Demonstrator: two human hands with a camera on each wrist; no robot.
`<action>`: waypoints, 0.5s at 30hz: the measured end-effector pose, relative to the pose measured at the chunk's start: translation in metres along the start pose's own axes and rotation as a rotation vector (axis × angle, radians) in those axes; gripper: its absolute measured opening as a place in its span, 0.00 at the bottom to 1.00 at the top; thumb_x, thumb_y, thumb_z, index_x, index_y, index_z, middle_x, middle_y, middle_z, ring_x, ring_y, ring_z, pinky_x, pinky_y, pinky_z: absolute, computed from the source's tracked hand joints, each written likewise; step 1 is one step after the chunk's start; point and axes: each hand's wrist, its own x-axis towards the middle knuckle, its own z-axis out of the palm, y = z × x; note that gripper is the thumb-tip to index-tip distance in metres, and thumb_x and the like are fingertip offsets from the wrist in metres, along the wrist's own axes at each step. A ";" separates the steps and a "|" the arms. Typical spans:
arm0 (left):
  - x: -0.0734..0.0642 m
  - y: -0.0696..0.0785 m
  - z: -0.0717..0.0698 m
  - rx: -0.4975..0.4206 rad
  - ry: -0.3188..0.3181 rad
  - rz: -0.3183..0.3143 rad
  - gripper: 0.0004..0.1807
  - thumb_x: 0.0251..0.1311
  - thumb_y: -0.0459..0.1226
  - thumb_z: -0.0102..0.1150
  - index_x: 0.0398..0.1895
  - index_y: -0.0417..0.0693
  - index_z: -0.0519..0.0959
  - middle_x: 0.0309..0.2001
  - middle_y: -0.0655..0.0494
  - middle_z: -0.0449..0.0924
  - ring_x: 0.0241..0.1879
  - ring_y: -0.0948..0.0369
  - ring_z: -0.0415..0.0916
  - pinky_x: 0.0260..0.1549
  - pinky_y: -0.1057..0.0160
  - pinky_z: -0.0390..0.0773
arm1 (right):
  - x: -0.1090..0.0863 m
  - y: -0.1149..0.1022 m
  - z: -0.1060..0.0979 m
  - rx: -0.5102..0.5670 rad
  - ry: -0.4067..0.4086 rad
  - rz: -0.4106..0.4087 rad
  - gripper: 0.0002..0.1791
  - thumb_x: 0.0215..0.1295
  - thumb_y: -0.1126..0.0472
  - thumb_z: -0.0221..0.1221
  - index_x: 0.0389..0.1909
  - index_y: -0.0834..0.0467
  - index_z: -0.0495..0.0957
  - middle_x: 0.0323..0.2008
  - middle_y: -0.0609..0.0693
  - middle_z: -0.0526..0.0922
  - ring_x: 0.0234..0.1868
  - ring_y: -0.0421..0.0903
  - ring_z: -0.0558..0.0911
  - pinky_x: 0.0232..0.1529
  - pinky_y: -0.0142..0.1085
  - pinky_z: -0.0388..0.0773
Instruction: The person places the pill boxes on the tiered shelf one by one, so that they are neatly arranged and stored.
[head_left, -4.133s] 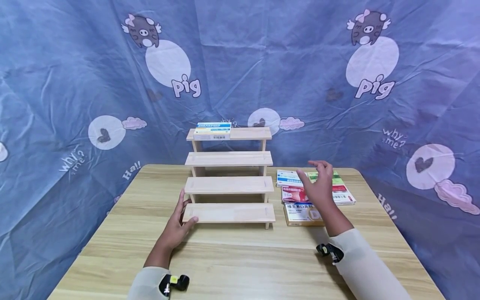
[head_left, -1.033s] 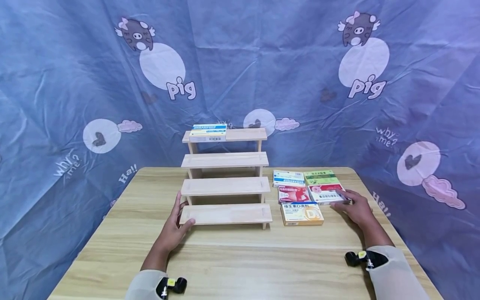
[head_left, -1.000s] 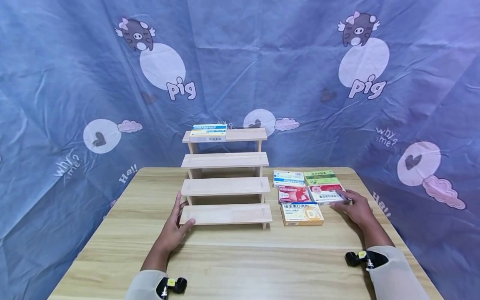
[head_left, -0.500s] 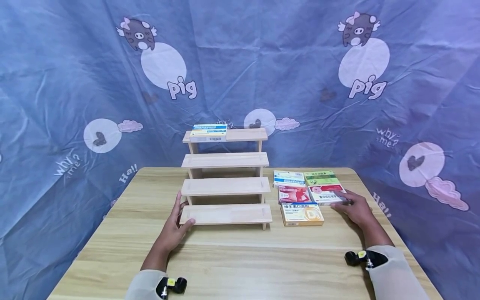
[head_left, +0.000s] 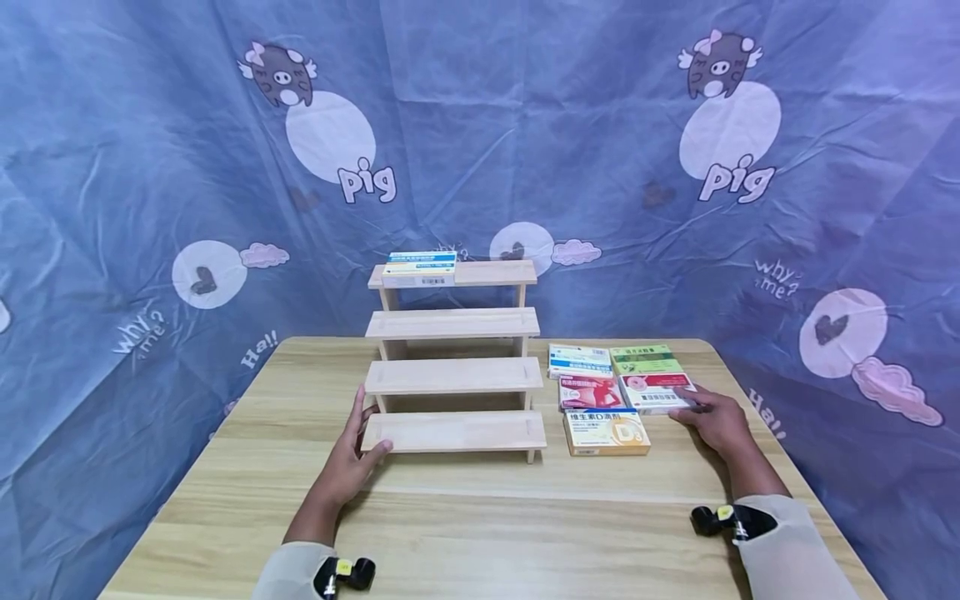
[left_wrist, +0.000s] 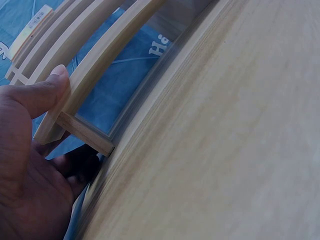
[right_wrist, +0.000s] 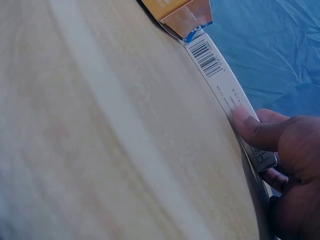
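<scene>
A wooden four-step display rack point(head_left: 453, 375) stands on the table, left of the medicine boxes. My left hand point(head_left: 348, 462) grips the left end of its lowest step; in the left wrist view the thumb lies on the board point(left_wrist: 95, 65) and some fingers are hidden behind it. At the right, my right hand point(head_left: 720, 425) pinches the right end of a red-and-white medicine box point(head_left: 648, 396). The right wrist view shows the thumb on that box's barcoded white side point(right_wrist: 220, 82). The box lies flat, level with those around it.
Beside the held box lie a green box point(head_left: 645, 360), a blue-and-white box point(head_left: 579, 360), a pink-red box point(head_left: 588, 392) and an orange-and-white vitamin D box point(head_left: 606, 432). A blue-yellow box point(head_left: 420, 268) sits on the rack's top step. A blue curtain point(head_left: 465, 125) hangs behind.
Four seconds ago my right hand hovered over the boxes; it has come down and right to the red-and-white box's end. Over the last second both hands stay nearly still.
</scene>
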 end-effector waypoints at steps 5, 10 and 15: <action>-0.001 0.000 -0.001 -0.006 0.005 0.005 0.59 0.78 0.35 0.63 0.91 0.64 0.28 0.85 0.31 0.56 0.81 0.31 0.61 0.61 0.79 0.70 | 0.000 -0.002 0.001 0.022 0.025 0.018 0.37 0.71 0.62 0.73 0.77 0.59 0.69 0.84 0.68 0.55 0.85 0.75 0.52 0.83 0.68 0.53; -0.002 0.001 -0.001 -0.007 0.000 0.010 0.59 0.78 0.35 0.63 0.91 0.63 0.28 0.85 0.31 0.55 0.82 0.31 0.60 0.61 0.79 0.70 | -0.003 -0.002 0.001 0.022 0.046 0.030 0.36 0.72 0.62 0.72 0.77 0.60 0.70 0.83 0.67 0.57 0.85 0.75 0.54 0.83 0.67 0.54; -0.002 0.003 0.000 -0.014 -0.003 0.006 0.59 0.79 0.35 0.63 0.91 0.63 0.28 0.85 0.31 0.55 0.82 0.31 0.60 0.61 0.79 0.70 | -0.006 -0.002 -0.002 0.017 0.047 0.021 0.34 0.74 0.60 0.71 0.77 0.60 0.70 0.83 0.67 0.58 0.85 0.75 0.55 0.83 0.67 0.54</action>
